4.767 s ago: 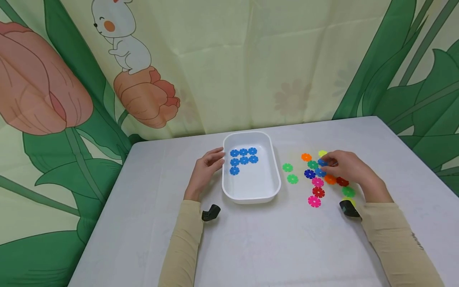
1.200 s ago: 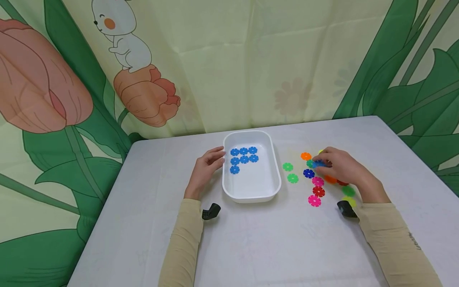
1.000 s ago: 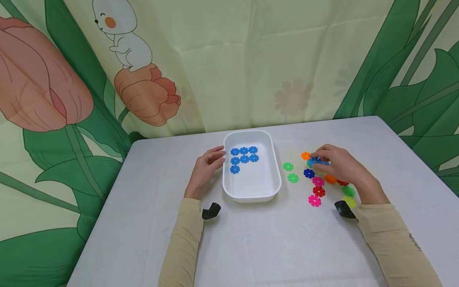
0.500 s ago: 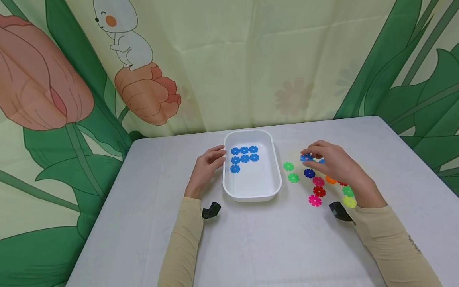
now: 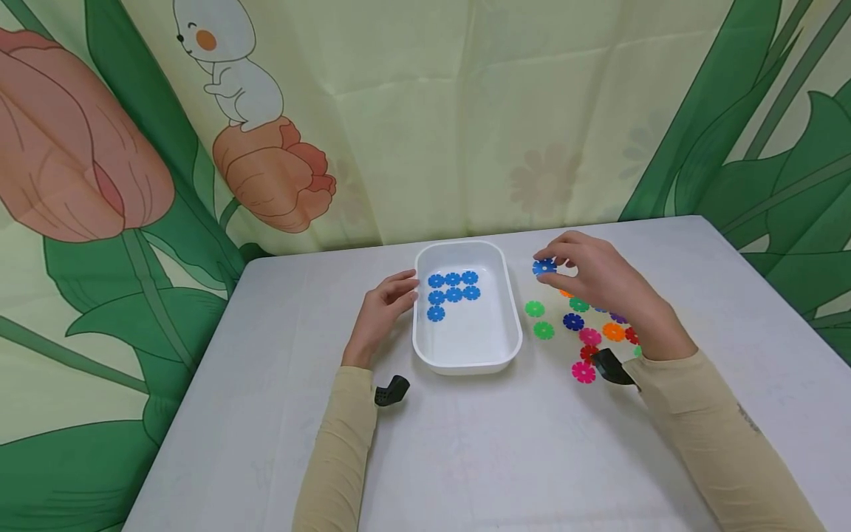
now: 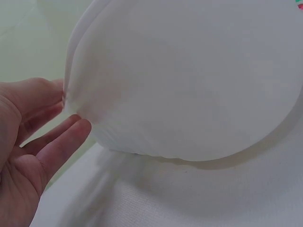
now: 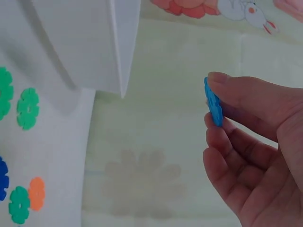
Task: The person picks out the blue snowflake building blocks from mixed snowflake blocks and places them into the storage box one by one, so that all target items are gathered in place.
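My right hand [image 5: 592,277] pinches a blue snowflake building disc [image 5: 544,267] between thumb and fingertips, raised beyond the loose discs, to the right of the tray. Seen almost edge-on in the right wrist view, the blue disc [image 7: 213,101] sits under the thumb tip. A white rectangular tray [image 5: 465,363] stands mid-table. Several blue discs [image 5: 453,295] lie inside it: two rows of three and one disc below at the left. My left hand [image 5: 381,318] rests its extended fingertips against the tray's left side; in the left wrist view these fingers [image 6: 66,142] touch the outer wall near the rim.
Loose discs in several colours lie right of the tray, among them green [image 5: 543,330], dark blue [image 5: 573,321], pink [image 5: 583,372] and orange [image 5: 614,332]. The right forearm hides some. A printed curtain [image 5: 425,133] hangs behind the table's back edge.
My right hand has picked a blue disc out of the loose pile and moved it up and leftward, towards the tray. The left hand and tray have stayed in place.
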Available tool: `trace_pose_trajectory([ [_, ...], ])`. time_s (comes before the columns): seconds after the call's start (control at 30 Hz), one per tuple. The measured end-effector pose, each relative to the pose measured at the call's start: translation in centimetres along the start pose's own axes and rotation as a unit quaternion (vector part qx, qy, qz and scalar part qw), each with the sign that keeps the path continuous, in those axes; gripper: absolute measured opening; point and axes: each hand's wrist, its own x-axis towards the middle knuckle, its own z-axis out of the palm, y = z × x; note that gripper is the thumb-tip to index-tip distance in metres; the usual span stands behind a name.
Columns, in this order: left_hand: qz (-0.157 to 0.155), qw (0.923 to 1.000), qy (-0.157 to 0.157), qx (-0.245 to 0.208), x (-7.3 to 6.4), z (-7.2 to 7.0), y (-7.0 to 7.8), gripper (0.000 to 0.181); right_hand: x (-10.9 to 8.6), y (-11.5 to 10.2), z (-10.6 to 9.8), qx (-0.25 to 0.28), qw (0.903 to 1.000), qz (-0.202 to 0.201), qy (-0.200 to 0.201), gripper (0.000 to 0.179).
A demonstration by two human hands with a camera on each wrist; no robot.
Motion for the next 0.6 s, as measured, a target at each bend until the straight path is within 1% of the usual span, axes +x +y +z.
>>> trace_pose_trajectory([
  [0.3,-0.003,1.0,0.001,-0.006,-0.1,0.0,0.0,0.031,2.5,-1.4,-0.4,0.022,0.9997,-0.006,0.012,0.034],
  [0.47,0.0,1.0,0.0,-0.005,-0.1,0.0,0.0,0.03,3.9,-2.0,-0.1,0.042,0.9989,0.004,0.021,0.033],
  [0.6,0.003,1.0,0.0,-0.006,0.0,0.0,0.0,0.029,5.1,-2.3,0.3,0.058,0.9982,0.004,0.017,0.032],
])
